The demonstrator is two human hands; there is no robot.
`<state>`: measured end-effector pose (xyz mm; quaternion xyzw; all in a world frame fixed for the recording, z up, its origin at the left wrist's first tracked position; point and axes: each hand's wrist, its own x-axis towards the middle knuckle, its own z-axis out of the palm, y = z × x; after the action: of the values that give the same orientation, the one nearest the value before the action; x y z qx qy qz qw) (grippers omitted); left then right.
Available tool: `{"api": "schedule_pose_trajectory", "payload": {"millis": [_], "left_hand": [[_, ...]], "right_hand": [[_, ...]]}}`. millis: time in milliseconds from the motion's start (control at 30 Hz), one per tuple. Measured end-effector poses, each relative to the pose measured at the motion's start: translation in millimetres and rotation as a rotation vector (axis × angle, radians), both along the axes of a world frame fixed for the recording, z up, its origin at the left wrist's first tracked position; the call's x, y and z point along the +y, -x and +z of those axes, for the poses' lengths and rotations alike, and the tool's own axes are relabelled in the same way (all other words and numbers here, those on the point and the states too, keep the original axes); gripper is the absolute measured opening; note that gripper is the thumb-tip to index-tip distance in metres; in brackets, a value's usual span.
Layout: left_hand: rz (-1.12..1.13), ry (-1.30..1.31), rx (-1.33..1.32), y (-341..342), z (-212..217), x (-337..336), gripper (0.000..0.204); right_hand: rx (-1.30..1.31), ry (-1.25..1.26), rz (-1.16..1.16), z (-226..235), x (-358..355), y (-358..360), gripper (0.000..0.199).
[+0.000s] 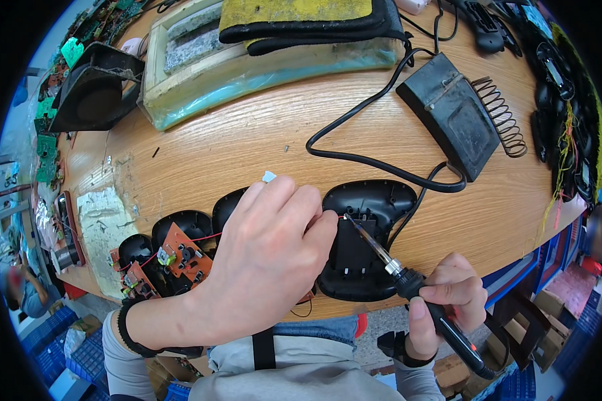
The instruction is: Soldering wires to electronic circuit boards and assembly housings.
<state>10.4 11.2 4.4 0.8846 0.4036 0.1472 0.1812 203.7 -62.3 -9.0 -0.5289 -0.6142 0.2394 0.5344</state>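
Note:
My right hand (451, 294) grips a soldering iron (409, 283) by its black handle, its metal shaft pointing up and left. The iron's tip is at the upper part of a black plastic housing (399, 200), next to a small contact of the box-shaped compartment (352, 248) inside it. My left hand (274, 247) is closed in a pinch at the housing's left edge, and a short red wire (342, 217) shows between its fingertips and the iron tip. Behind this hand lies another black housing (227, 204), partly hidden. Orange circuit boards (188, 257) with red wires rest in housings farther left.
At the far right stands a black iron stand (451, 117) with a coiled spring holder (502, 117). The iron's black cable (354, 155) loops across the table. A wooden box (274, 77) with a yellow cloth (294, 20), a black fan-like unit (97, 90) and green boards line the back and left.

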Motion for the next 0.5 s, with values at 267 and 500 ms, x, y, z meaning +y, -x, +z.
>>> {"api": "schedule_pose_trajectory", "payload": {"millis": [267, 500], "left_hand": [[0.009, -0.007, 0.011, -0.8, 0.1, -0.6, 0.017], [0.002, -0.004, 0.033, -0.6, 1.0, -0.5, 0.018]], "right_hand": [[-0.041, -0.017, -0.001, 6.5, 8.1, 2.9, 0.016], [-0.035, -0.064, 0.009, 7.2, 9.6, 1.9, 0.018]]}}
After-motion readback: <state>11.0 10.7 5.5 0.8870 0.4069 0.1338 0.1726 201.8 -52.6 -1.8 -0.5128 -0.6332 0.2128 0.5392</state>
